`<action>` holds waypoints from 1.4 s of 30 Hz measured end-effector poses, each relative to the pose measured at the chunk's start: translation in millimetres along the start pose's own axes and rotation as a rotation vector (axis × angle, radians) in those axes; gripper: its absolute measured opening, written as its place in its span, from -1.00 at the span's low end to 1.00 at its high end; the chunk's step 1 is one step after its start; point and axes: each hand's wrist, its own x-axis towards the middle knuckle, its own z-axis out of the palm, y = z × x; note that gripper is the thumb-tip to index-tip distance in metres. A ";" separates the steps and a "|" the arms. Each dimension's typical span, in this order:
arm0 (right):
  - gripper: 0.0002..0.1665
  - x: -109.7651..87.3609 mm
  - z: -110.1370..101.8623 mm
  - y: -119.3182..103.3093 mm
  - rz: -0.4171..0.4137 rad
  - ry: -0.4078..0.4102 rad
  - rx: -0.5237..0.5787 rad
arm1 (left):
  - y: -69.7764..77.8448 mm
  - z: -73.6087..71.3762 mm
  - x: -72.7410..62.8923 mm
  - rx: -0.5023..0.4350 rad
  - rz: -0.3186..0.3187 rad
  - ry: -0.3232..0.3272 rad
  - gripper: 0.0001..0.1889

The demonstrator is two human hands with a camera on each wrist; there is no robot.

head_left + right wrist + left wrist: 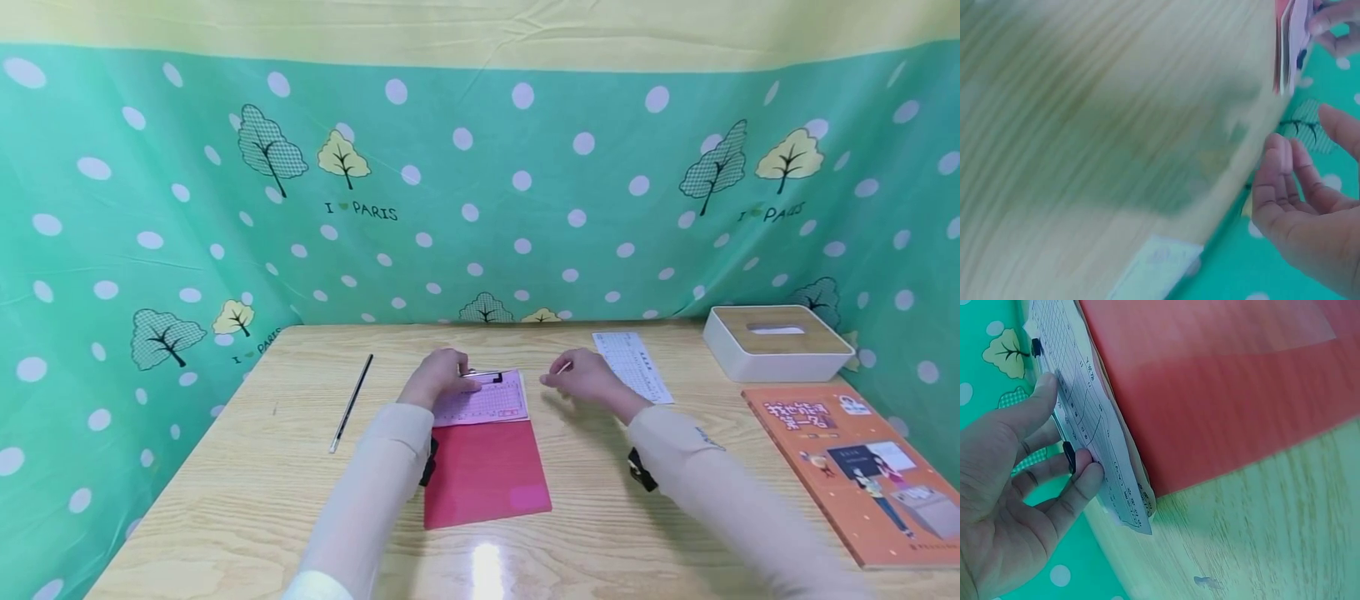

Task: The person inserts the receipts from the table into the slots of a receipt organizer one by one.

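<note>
A pink receipt pad [483, 402] with printed grids lies at the middle of the table, its red cover [491, 475] folded toward the person. Along its top edge runs a thin metal strip [482, 375] with black ends. My left hand [442, 375] grips the pad at that edge; in the left wrist view its thumb lies by the strip and fingertips touch the printed sheet [1094, 419]. Right of the pad, my right hand [588, 379] hovers with loosely bent fingers. In the right wrist view nothing shows between the fingers of the right hand [1304, 206].
A black pencil [351, 404] lies to the left. At the right are a white printed slip [632, 367], a white tissue box [780, 367] with a wooden lid, and an orange book [810, 442]. A green dotted curtain [480, 208] borders the table's far edge.
</note>
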 end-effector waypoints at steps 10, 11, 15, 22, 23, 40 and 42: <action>-0.66 -14.6 -45.6 37.2 -0.091 0.111 -0.019 | 0.6 1.8 -0.4 0.031 0.007 0.016 -0.68; -0.65 -15.8 -49.3 41.1 -0.088 0.120 -0.016 | 0.4 2.2 -0.3 0.035 0.009 0.019 -0.68; -0.59 -19.2 -61.9 56.4 -0.062 0.151 -0.016 | 0.1 3.2 0.0 0.039 0.007 0.024 -0.68; -0.47 -21.8 -78.1 83.1 -0.001 0.174 -0.035 | -4.0 5.5 3.5 0.022 0.011 0.018 -0.68; -0.44 -22.4 -79.8 85.8 0.018 0.175 -0.040 | -4.2 5.5 3.9 0.021 0.011 0.016 -0.68; -0.27 -27.1 -79.5 100.9 0.243 0.116 -0.182 | 4.2 3.4 -3.5 0.037 -0.016 0.030 -0.71; -0.31 -25.7 -78.9 100.0 0.246 0.125 -0.198 | 4.2 3.3 -3.2 0.027 -0.021 0.027 -0.71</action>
